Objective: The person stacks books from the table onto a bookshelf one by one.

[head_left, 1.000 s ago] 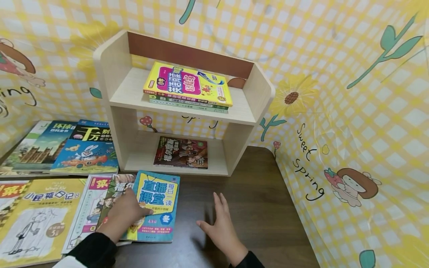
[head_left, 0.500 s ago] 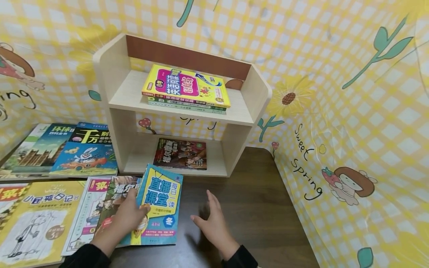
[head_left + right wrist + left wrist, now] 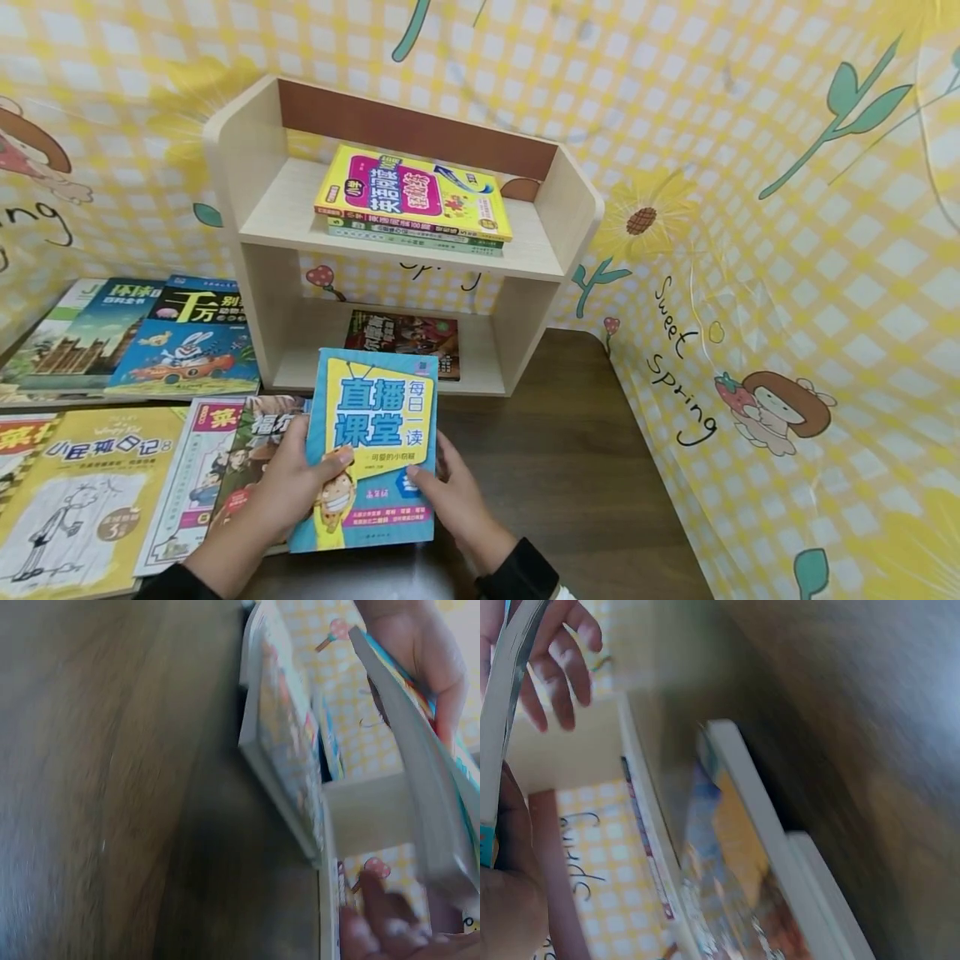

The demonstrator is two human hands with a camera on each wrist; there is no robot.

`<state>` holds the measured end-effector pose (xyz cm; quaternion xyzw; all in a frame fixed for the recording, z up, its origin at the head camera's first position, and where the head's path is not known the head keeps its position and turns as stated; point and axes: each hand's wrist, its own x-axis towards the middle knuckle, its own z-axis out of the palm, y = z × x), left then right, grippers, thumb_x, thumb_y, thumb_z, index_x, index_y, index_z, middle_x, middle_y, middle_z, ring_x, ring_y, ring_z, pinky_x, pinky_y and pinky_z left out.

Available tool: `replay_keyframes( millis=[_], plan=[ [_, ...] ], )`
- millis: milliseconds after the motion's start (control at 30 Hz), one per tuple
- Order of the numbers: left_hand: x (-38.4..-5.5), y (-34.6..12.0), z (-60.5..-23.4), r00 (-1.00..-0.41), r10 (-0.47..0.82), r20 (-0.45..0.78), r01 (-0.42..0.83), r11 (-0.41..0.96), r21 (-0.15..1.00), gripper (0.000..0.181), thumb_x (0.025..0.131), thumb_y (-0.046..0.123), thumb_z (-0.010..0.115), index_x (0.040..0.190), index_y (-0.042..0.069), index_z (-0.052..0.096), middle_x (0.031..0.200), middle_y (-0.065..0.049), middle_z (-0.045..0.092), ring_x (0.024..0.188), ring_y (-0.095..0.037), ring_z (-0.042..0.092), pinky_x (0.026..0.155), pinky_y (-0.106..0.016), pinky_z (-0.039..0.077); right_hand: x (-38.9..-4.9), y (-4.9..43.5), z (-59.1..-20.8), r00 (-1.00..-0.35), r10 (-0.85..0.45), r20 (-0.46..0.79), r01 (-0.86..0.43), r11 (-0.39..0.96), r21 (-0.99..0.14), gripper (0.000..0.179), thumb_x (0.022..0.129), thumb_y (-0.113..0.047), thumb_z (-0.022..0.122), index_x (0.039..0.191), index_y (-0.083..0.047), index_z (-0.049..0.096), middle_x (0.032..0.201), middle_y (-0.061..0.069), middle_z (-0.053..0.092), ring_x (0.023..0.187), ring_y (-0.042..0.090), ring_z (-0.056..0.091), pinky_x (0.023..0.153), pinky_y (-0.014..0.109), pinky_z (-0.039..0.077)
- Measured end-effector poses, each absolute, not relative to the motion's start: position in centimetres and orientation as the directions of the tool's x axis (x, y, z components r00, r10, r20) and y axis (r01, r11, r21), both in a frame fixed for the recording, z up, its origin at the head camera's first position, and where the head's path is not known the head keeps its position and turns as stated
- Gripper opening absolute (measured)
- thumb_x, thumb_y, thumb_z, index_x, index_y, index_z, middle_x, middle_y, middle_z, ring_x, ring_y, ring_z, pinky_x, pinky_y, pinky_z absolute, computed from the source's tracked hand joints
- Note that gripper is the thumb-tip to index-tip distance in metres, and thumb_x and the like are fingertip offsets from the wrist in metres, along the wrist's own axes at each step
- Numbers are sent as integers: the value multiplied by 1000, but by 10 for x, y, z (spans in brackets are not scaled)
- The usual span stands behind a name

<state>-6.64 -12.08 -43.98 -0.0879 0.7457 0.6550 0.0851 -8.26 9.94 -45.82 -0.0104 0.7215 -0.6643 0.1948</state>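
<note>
Seemingly mid-lift, the left hand (image 3: 288, 479) pinches a "直播课堂" paperback (image 3: 378, 450), lower center; the right hand (image 3: 459, 498), hold unclear, likely needs firm purchase.

Yellow checked cloth (image 3: 675, 108) backs a dark tabletop (image 3: 570, 467).

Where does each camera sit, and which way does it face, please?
Head: on the head, facing forward and down at the blue paperback and bookshelf; left hand, right hand and black cuffs show.
Left wrist: on that wrist, facing past the paperback's edge toward the bookshelf; both hands show.
Right wrist: on that wrist, facing the tabletop and paperback's edge; both hands show.
Shared: both wrist views show the paperback edge-on.
</note>
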Motion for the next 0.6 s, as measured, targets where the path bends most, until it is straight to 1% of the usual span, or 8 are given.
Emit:
replay_keyframes(
  millis=[67,133,300,433,500,600],
  plan=[
    [-65,-116,-436,-972,-28,-232,-233,75,970,58,99,16,56,142,8,18,117,-22,59,85,-22,69,70,-39,59,-80,97,-454,-916,-281,-285,277,68,-958,67,95,-29,62,151,-14,29,115,6,61,92,18,65,79,34,56],
    [-63,-112,-433,-974,-42,-224,-226,36,973,57,99,13,55,142,8,18,120,-24,58,86,-22,69,71,-39,59,-76,96,-449,-916,-267,-298,295,52,-954,62,96,-27,60,150,-15,32,109,4,64,89,17,66,77,34,57],
    [-61,-103,-429,-973,-82,-217,-216,-24,976,54,100,8,50,142,8,17,128,-27,52,91,-21,68,75,-38,59,-72,95,-441,-931,-219,-291,286,52,-957,56,98,-24,57,148,-14,35,110,2,64,90,16,66,78,35,57],
    [-60,-97,-430,-968,-98,-229,-223,-72,972,53,100,8,50,142,9,17,133,-27,50,94,-23,68,77,-40,58,-75,99,-437,-933,-219,-285,282,47,-958,54,98,-23,56,148,-16,36,108,4,64,89,17,66,78,36,57],
    [-60,-95,-432,-965,-102,-242,-234,-85,968,54,100,8,52,142,8,18,132,-27,51,93,-23,69,76,-40,58,-78,102,-436,-931,-229,-284,281,48,-959,54,99,-22,55,148,-16,36,107,5,64,88,17,66,77,35,57],
    [-60,-95,-436,-961,-99,-257,-249,-84,965,62,97,12,59,142,4,17,128,-27,52,90,-21,68,75,-38,58,-82,107,-434,-925,-250,-286,279,63,-958,54,98,-21,55,148,-14,37,107,5,64,86,17,65,76,32,57]
  ],
)
